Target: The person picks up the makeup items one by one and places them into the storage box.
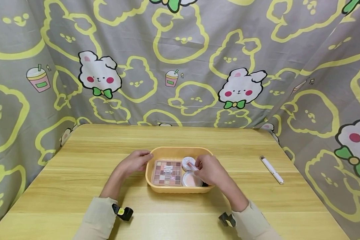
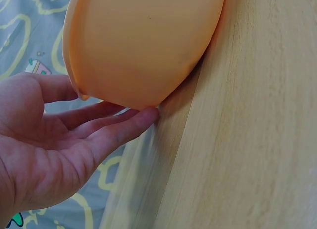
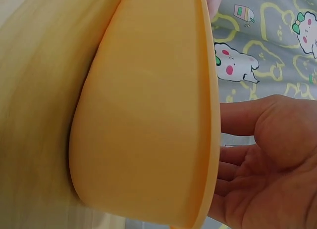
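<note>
An orange plastic basket [image 1: 180, 190] stands on the table. Inside its left half lies an eyeshadow palette [image 1: 160, 173]; to the right are a small round white-lidded container [image 1: 186, 161] and a round powder compact [image 1: 192, 180]. My left hand [image 1: 135, 161] grips the basket's left end, thumb at the rim and fingers along the outer wall [image 2: 143, 46]. Over the basket's right side, my right hand [image 1: 211, 169] pinches a slim clear tube with pinkish contents, like a lip gloss [image 1: 192, 166]. In the right wrist view, the basket wall [image 3: 148, 110] hides those fingertips.
A white pen-shaped tube [image 1: 271, 170] with metallic ends lies on the wooden table [image 1: 108, 140] to the right. Something dark sits in the basket's right front corner, mostly hidden. A grey patterned curtain [image 1: 132, 43] hangs behind the table and at both sides.
</note>
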The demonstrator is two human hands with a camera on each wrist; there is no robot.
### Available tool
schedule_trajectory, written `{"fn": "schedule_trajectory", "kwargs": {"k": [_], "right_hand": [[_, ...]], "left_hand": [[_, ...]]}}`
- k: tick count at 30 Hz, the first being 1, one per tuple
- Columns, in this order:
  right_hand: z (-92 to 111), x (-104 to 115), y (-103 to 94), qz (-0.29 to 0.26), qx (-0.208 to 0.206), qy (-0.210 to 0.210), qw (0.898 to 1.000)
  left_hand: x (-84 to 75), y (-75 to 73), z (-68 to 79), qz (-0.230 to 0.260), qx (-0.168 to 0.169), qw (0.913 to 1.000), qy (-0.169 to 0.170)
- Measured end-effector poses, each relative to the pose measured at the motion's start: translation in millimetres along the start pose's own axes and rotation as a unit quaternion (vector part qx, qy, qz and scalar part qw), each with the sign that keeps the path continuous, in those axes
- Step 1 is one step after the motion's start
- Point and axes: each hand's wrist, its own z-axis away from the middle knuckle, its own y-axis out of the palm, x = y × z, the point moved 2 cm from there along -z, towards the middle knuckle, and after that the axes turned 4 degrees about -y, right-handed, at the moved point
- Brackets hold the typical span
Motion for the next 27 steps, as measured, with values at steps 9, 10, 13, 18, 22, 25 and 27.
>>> {"fn": "schedule_trajectory", "kwargs": {"k": [9,10,13,18,22,25,27], "right_hand": [[4,4,5.2,0.017,0.036,-0.018,0.999],[5,4,5.9,0.016,0.041,-0.018,0.999],[5,5,8.0,0.019,0.048,-0.022,0.998],[6,6,10.9,0.034,0.047,-0.036,0.998],[5,6,12.8,0.050,0.043,-0.040,0.997],[5,6,14.7,0.059,0.038,-0.041,0.997],[5,6,15.7,0.062,0.033,-0.041,0.997]], "left_hand": [[-0.7,0.3,0.4,-0.001,-0.002,1.0000,0.001],[-1.0,0.4,0.6,-0.002,-0.002,1.0000,0.001],[-1.6,0.5,1.0,-0.003,-0.003,1.0000,0.000],[-1.8,0.2,1.4,-0.003,-0.002,1.0000,0.000],[-1.4,0.0,1.4,-0.004,-0.002,1.0000,0.001],[-1.2,-0.2,1.3,-0.005,-0.003,1.0000,0.002],[-1.1,-0.1,1.4,-0.005,-0.003,1.0000,0.002]]}}
